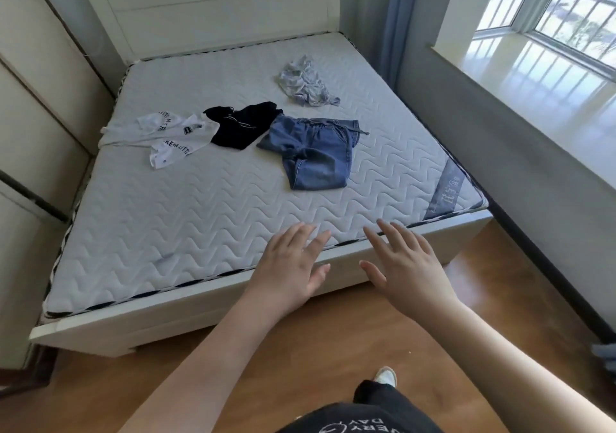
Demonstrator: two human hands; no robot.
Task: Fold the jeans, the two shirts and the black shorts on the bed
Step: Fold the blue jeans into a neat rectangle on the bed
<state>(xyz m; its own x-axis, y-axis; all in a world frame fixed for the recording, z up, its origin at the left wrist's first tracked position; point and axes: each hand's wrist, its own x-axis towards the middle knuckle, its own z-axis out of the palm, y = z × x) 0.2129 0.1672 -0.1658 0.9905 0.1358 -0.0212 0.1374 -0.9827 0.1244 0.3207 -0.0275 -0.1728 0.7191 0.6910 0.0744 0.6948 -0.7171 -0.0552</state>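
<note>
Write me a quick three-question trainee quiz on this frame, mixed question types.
1. True or false: the left hand grips the jeans.
2. Which garment lies nearest the headboard? A) white printed shirt B) black shorts C) grey striped shirt
3. Fill in: both hands, including the right hand, hover open over the mattress's ____ edge.

Key: 1 false; 2 C; 3 near (foot).

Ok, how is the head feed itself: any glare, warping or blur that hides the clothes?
Head view: daylight from the window throws bright glare on the sill, not on the mattress; wide-angle warping bends the bed edges; jeans, black shorts, white shirt and grey shirt are evenly lit and readable; left hand and right hand look slightly soft.
</note>
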